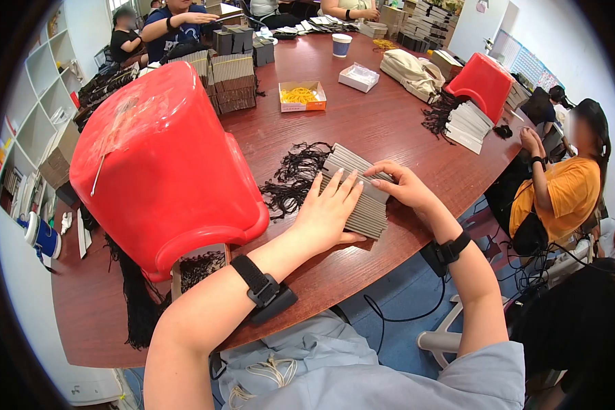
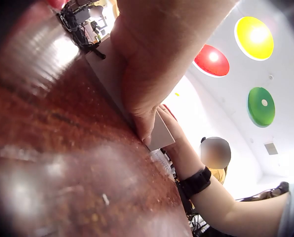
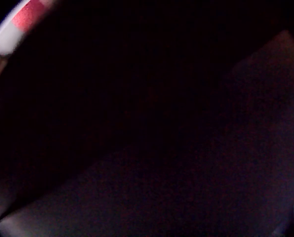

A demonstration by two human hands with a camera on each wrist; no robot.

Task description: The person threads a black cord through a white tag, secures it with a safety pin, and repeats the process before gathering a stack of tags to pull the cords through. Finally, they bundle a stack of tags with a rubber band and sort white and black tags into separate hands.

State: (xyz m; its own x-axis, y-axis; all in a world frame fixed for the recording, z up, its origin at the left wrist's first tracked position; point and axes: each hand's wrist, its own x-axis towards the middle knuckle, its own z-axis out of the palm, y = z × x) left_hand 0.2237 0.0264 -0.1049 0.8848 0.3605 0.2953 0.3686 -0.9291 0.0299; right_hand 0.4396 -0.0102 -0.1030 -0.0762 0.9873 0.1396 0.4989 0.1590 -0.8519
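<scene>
A slanting row of thin grey tags [image 1: 367,217], stacked face to face, lies on the table with black cords [image 1: 295,174] trailing from its left side. My left hand [image 1: 324,208] rests across the row with fingers spread and nearly straight. Its thumb [image 2: 145,129] lies along the side of the grey stack in the left wrist view, down by the tabletop. On the row's right side, my right hand [image 1: 406,188] touches the top edges with thumb and forefinger, slightly apart; its other fingers are partly hidden. The right wrist view is almost black.
A large upturned red stool [image 1: 164,171] stands left of my arm, black cords under it. Farther off are bundled tags [image 1: 232,82], a box of yellow rubber bands [image 1: 303,104], a white box [image 1: 359,77], a paper cup [image 1: 342,46] and another red stool [image 1: 484,82]. People sit around the table.
</scene>
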